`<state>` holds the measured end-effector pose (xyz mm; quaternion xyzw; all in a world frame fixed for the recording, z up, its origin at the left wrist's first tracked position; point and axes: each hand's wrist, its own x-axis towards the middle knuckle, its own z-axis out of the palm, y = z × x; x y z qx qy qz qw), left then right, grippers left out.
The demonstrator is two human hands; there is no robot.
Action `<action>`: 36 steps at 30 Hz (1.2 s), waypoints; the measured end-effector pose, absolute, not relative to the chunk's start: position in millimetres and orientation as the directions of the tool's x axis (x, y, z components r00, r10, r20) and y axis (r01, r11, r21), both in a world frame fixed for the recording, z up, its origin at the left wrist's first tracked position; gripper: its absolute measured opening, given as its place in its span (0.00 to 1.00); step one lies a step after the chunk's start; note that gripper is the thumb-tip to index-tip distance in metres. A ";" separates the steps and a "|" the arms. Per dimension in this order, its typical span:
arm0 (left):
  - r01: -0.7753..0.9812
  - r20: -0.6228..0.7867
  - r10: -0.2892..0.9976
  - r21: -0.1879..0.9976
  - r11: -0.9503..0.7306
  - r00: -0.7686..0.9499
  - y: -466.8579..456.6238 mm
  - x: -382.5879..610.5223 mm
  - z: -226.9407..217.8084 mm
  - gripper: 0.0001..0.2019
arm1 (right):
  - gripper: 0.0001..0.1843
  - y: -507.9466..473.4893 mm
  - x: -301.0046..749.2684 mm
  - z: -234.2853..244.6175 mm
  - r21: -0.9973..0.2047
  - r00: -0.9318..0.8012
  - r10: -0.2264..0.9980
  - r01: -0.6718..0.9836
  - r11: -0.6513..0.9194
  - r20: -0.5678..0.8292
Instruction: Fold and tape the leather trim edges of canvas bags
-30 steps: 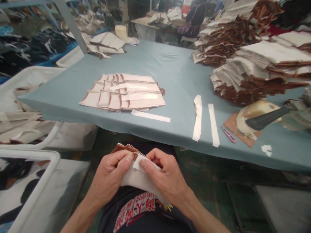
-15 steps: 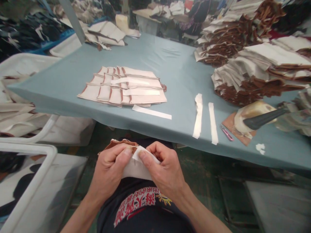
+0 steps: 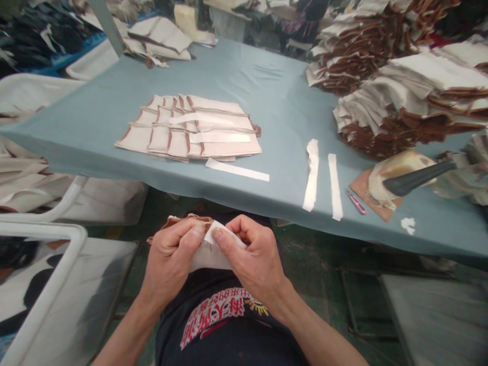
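Note:
Above my lap, my left hand (image 3: 173,251) pinches the edge of a cream fabric piece (image 3: 208,260) with a brown side. My right hand (image 3: 253,249) is closed on a white strip (image 3: 213,233), its thumb pressing the strip close against the same piece. The two hands are a short gap apart, and much of the piece is hidden behind them. On the table ahead, overlapping cream panels (image 3: 160,137) with brown edges lie in a stack, with white strips on top. Another white strip (image 3: 238,170) lies in front of that stack.
A blue-green cloth covers the table (image 3: 282,112). To the right are two white strips (image 3: 334,188), small pink-handled snips (image 3: 356,203), a dark-handled iron-like tool (image 3: 404,173) on a brown pad, and tall fabric piles (image 3: 396,101). White bins (image 3: 82,239) stand at left.
The view has tilted slightly, so the table appears a little higher. Both hands keep their grip on the fabric and strip, almost unchanged.

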<state>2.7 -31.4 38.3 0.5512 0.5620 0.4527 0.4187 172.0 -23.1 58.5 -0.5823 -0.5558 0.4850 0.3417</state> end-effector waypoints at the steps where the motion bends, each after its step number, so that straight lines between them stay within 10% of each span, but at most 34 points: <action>1: 0.237 0.025 0.999 0.971 -0.014 -0.041 -31.1 2.5 37.6 0.19 | 0.20 -22.4 172.0 58.1 -0.936 -0.092 0.979 0.320 -0.146 -0.184; 27: 0.266 -0.009 1.000 0.964 0.014 -0.018 -27.0 6.2 40.4 0.10 | 0.22 -18.0 173.4 36.2 -0.945 -0.132 0.944 0.172 -0.278 -0.302; 36: 0.419 0.037 0.998 0.908 -0.012 -0.051 -37.6 15.0 45.2 0.10 | 0.35 0.0 179.5 17.7 -0.817 -0.560 0.700 -0.070 -0.572 -0.443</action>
